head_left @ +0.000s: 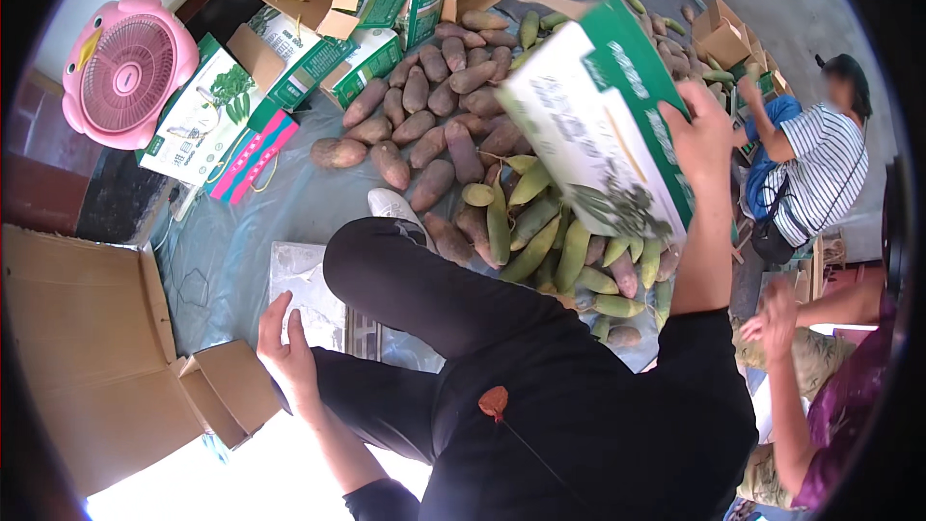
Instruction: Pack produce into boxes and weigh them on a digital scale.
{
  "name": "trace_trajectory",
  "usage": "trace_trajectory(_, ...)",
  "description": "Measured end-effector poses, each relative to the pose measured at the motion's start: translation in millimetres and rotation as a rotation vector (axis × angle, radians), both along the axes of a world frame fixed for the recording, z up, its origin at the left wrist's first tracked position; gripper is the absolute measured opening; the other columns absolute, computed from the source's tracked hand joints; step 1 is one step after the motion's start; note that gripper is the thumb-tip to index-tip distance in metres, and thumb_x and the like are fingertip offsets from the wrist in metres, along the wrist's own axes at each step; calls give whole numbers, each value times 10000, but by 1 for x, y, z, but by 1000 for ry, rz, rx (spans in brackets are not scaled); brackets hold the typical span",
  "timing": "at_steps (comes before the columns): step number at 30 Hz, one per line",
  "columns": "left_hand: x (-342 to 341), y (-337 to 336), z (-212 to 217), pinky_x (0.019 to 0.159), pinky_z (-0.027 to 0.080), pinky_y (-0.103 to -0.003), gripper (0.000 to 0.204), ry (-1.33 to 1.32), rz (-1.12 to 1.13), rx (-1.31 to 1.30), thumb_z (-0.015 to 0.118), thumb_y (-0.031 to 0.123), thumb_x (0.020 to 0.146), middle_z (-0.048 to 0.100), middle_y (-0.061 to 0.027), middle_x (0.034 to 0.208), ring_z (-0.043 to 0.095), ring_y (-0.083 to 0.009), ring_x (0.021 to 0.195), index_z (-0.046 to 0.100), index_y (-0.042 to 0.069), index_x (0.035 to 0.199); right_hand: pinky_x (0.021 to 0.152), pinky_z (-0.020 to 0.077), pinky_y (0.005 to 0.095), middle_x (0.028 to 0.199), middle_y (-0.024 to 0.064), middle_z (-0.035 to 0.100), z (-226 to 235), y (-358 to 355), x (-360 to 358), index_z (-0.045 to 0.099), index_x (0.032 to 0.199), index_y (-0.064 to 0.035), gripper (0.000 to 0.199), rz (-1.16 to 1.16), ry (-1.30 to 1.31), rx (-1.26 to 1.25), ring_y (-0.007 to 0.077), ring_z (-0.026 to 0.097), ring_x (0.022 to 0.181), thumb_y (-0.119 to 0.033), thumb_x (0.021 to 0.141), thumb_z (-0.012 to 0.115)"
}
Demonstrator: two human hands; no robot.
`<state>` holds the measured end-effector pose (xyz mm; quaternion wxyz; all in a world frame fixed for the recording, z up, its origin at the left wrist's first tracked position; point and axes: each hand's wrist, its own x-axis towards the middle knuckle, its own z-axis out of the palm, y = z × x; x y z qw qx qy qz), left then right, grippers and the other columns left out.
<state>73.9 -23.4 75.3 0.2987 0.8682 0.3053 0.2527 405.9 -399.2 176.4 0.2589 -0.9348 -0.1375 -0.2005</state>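
My right hand (699,130) grips a green and white carton (598,130) at its right edge, fingers over the side and top. The carton is tilted in the air above a pile of vegetables. Under it lie long green radish-like roots (531,256); reddish-brown roots (415,92) spread behind and to the left. My left hand (287,357) is raised beside my knee, fingers apart and nothing in it. Closest to that hand is a flat grey plate (304,285) that looks like a platform scale, partly hidden by my leg.
Printed cartons (299,58), some with flaps up, are stacked at the back left beside a pink fan (125,72). A large brown cardboard box (87,357) stands at left. A person in a striped shirt (820,169) sits at right; another person's hands (776,323) are nearer.
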Motion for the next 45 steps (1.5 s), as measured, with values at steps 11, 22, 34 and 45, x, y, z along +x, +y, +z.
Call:
trace_trajectory(11,-8,35,53,907,431,-313,245,-195,165,-44,534,-12,859,654,-99,1044,594,-200,1004,624,-1,1087,608,445,304,752,78,553,17,230,14,579,825,-11,126,988,-479,420,204,551,675,-10,735,667)
trace_trajectory(22,-114,90,76,956,432,-355,393,-128,623,65,572,42,847,591,-132,1173,548,-236,1124,545,56,1239,894,383,355,949,57,618,62,387,-62,611,799,-100,134,1674,-522,786,257,532,1005,18,747,649)
trace_trajectory(34,-82,65,102,1001,386,-452,156,487,-144,530,660,113,673,620,-66,946,529,-282,1063,680,78,823,886,436,279,962,49,641,18,440,-155,662,919,-87,138,2080,472,929,169,590,1002,-45,809,589)
trace_trajectory(45,-104,55,28,608,449,-406,145,537,97,296,687,141,718,570,-120,735,585,-325,689,649,62,834,657,473,233,812,-4,628,-73,323,14,628,1014,-29,163,1122,605,540,78,570,719,-83,864,598)
